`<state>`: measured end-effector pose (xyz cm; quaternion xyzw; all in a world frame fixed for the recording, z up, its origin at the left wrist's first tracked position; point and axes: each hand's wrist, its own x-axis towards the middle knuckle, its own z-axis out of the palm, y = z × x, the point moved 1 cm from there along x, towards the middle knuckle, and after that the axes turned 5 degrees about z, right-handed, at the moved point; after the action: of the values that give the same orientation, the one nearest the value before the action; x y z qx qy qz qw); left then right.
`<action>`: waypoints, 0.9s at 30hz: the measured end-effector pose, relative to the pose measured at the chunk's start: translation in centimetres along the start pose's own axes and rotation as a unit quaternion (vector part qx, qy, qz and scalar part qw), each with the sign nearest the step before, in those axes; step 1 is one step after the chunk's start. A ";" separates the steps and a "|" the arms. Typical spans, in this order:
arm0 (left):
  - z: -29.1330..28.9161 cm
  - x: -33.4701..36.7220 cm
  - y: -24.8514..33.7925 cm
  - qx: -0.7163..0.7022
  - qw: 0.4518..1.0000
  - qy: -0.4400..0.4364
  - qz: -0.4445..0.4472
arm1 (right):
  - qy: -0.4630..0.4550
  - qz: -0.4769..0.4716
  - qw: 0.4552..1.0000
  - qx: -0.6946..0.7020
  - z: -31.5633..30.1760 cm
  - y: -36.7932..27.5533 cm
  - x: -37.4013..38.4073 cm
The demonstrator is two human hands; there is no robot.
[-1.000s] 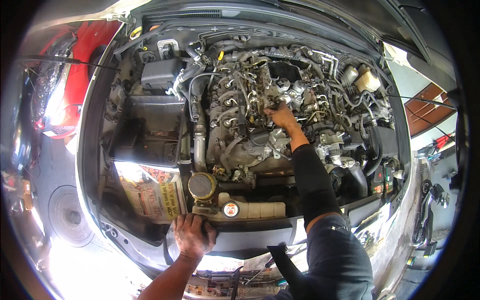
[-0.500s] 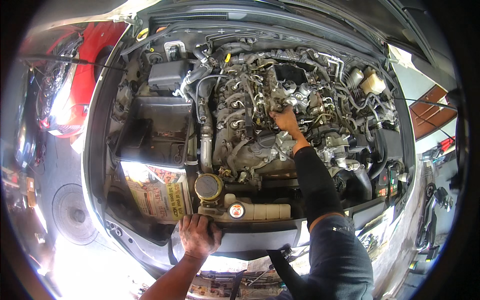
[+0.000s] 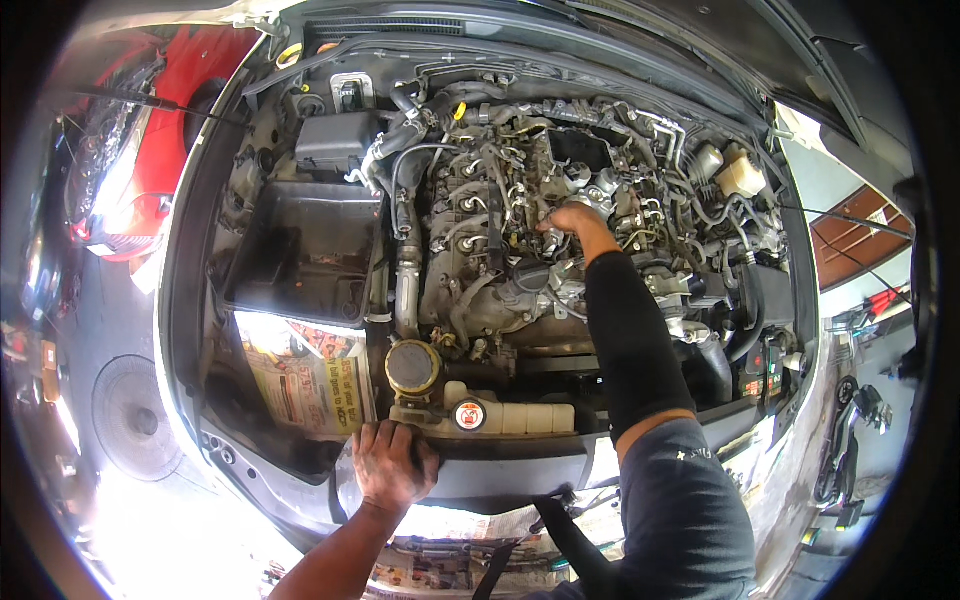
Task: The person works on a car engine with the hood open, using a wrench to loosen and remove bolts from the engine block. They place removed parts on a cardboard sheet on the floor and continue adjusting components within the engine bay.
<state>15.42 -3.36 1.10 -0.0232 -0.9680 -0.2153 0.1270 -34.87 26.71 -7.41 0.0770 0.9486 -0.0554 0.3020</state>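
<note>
Before me is an exposed engine (image 3: 500, 215) full of hoses, metal pipes and wiring. My right hand (image 3: 573, 220) reaches into its middle, just below a silvery metal part (image 3: 597, 203). Its fingers are bent closed, and what lies between them is hidden. A black sleeve covers that forearm. My left hand (image 3: 392, 462) rests at the front edge of the bay, its fingers curled over the dark front panel (image 3: 510, 475). Just beyond that hand stand a round, dirty yellowish cap (image 3: 414, 367) and a pale coolant tank (image 3: 520, 418) with a labelled cap.
An open black box (image 3: 300, 255) sits left of the engine, with newspaper (image 3: 305, 385) in front of it. A pale fluid reservoir (image 3: 741, 175) is at the far right. The raised hood (image 3: 720, 40) overhangs the back. A red car (image 3: 165, 150) stands at left.
My right hand has shifted slightly away from me and its wrist has turned, the fingers staying near the same spot. My left hand stays on the panel; the view has shifted a little.
</note>
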 end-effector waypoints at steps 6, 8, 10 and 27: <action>-0.1 0.2 -0.2 -0.017 1.000 0.001 -0.002 | -0.064 0.034 0.996 0.050 0.6 -0.8 3.2; -0.1 0.2 -0.2 -0.030 1.000 -0.002 -0.008 | -0.080 0.032 0.993 0.077 1.4 -0.7 4.5; -0.1 0.2 -0.3 -0.029 1.000 0.006 -0.004 | -0.073 0.022 0.993 0.087 2.0 -0.5 5.3; -0.1 0.2 -0.5 -0.045 0.999 0.004 0.002 | -0.016 0.037 0.996 0.076 1.1 -0.3 1.7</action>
<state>15.17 -3.90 1.03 -0.0304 -0.9566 -0.2586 0.1306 -35.69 26.45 -9.28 0.1340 0.9330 -0.1173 0.3127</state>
